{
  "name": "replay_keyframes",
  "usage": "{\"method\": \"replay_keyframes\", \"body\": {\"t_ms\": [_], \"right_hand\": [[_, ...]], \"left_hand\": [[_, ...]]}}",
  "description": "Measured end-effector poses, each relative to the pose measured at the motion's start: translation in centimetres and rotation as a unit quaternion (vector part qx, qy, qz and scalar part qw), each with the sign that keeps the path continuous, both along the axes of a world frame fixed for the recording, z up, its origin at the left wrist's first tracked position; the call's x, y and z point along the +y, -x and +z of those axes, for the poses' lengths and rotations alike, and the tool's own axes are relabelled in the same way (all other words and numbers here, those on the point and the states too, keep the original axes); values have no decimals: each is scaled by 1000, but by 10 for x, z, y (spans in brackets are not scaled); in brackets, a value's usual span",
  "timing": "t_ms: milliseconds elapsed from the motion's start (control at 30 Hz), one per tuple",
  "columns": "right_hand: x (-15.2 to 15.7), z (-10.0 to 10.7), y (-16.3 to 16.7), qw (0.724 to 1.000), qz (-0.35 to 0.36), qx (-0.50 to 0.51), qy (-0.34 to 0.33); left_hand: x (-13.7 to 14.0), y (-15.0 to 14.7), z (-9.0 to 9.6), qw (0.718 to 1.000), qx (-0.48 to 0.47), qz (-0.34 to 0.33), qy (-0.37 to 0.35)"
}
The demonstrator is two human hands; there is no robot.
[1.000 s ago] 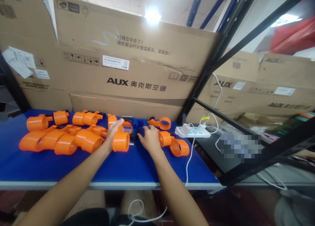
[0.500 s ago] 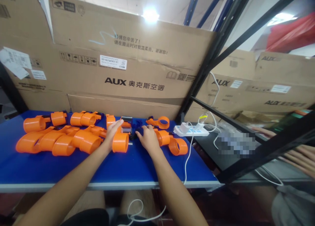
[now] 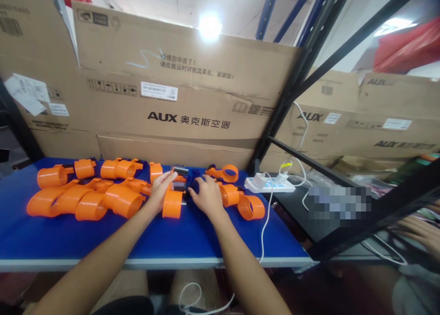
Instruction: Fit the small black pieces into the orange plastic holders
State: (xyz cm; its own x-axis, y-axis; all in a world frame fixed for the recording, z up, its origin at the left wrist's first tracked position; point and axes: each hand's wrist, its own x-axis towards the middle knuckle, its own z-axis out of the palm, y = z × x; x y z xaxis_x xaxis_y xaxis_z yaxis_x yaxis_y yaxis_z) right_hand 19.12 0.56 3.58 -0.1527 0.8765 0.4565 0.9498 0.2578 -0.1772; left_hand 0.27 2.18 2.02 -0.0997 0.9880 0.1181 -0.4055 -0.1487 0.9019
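Note:
My left hand (image 3: 161,189) is closed around an orange plastic part with a wide ring (image 3: 172,205) at its near end. A shiny silver cylinder (image 3: 180,171) shows beside its fingertips. My right hand (image 3: 206,195) has its fingers bent over a dark blue or black piece (image 3: 193,187), close to the orange part. What its fingertips grip is mostly hidden. Several similar orange ring parts (image 3: 90,207) lie in rows left of my hands. More orange rings (image 3: 251,207) rest just right of my right hand.
The blue tabletop (image 3: 144,246) has a large cardboard box (image 3: 192,100) behind it. A white power strip (image 3: 270,183) with plugs and cables sits at the right. A black rack post (image 3: 285,90) stands there. Another person's hand (image 3: 421,230) is at far right.
The view has shifted slightly. My left hand and the orange part have moved a little to the right, nearer my right hand. The other person's hands at far right have moved.

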Motion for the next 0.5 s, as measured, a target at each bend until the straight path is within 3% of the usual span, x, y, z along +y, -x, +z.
{"method": "replay_keyframes", "body": {"t_ms": [267, 500], "right_hand": [[-1, -1, 2, 999, 45, 24, -16], [-2, 5, 11, 976, 132, 167, -53]], "left_hand": [[0, -1, -1, 1000, 6, 2, 0], [2, 0, -2, 1000, 7, 8, 0]]}}
